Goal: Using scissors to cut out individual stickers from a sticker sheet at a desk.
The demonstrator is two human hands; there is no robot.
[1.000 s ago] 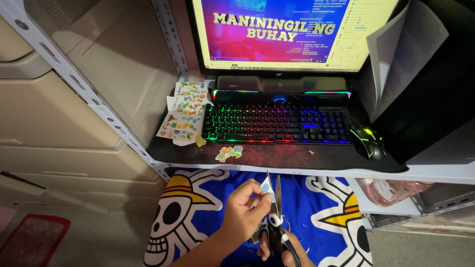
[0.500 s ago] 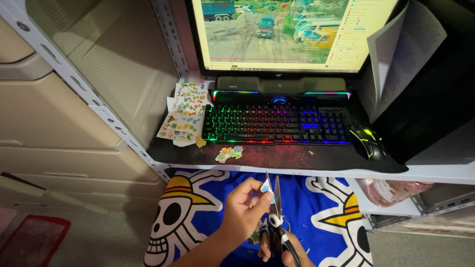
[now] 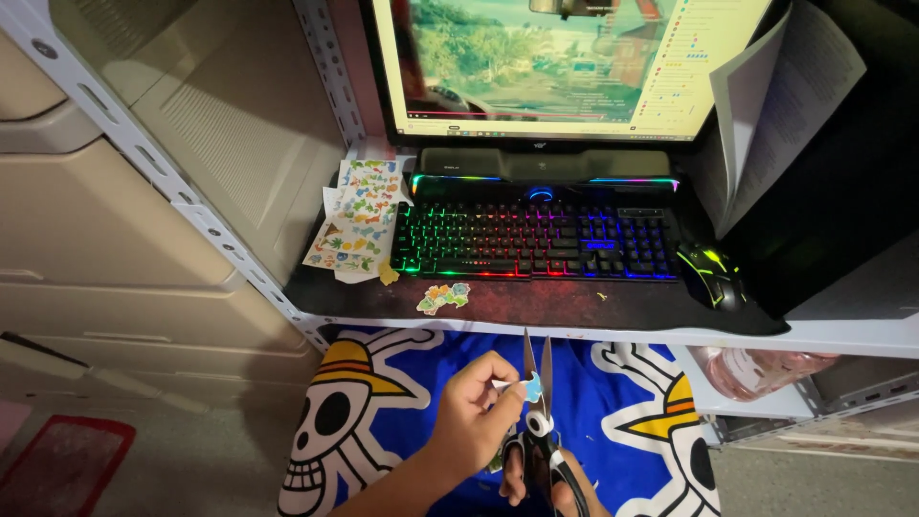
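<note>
Your left hand (image 3: pixel 474 421) pinches one small blue paper cutout (image 3: pixel 532 387) between thumb and fingertips, just beside the parted blades of a single pair of scissors (image 3: pixel 538 412), below the desk's (image 3: pixel 593 308) front edge. Your right hand (image 3: pixel 536 479) is closed through the scissors' black handles, mostly cut off by the picture's bottom edge. On the desk sits one backlit keyboard (image 3: pixel 541 241) with rainbow keys, one black mouse (image 3: pixel 711 276) by the right edge, two glossy sticker sheets (image 3: pixel 356 215) overlapping at the left edge, and one cut sticker cluster (image 3: pixel 443 297) near the front edge. Under your hands lies blue cloth (image 3: pixel 584 402) printed with skulls in straw hats.
</note>
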